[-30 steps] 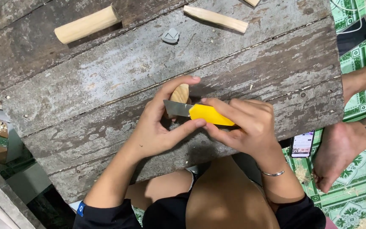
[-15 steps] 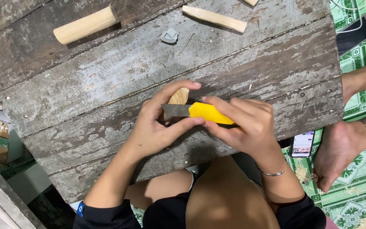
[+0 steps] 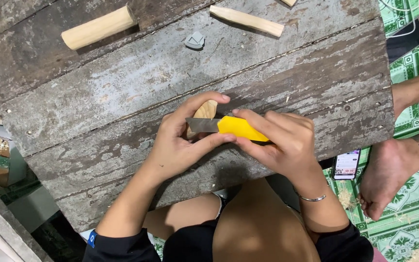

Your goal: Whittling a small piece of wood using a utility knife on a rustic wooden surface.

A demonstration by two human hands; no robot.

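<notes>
The wood piece [image 3: 206, 110] sits pinched in the left hand [image 3: 180, 140] over the plank table [image 3: 122, 92], the right hand [image 3: 284, 140] gripping a yellow knife [image 3: 231, 126] whose blade lies across it. A round stick [image 3: 98, 27], a grey chip [image 3: 195, 40] and a split stick [image 3: 247, 20] lie beyond.

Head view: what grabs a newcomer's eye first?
The yellow utility knife in the right hand, at the centre of the weathered plank table, its blade laid across a small pale wood piece held by the left hand. Next, the pale round wooden stick lying at top left.
</notes>
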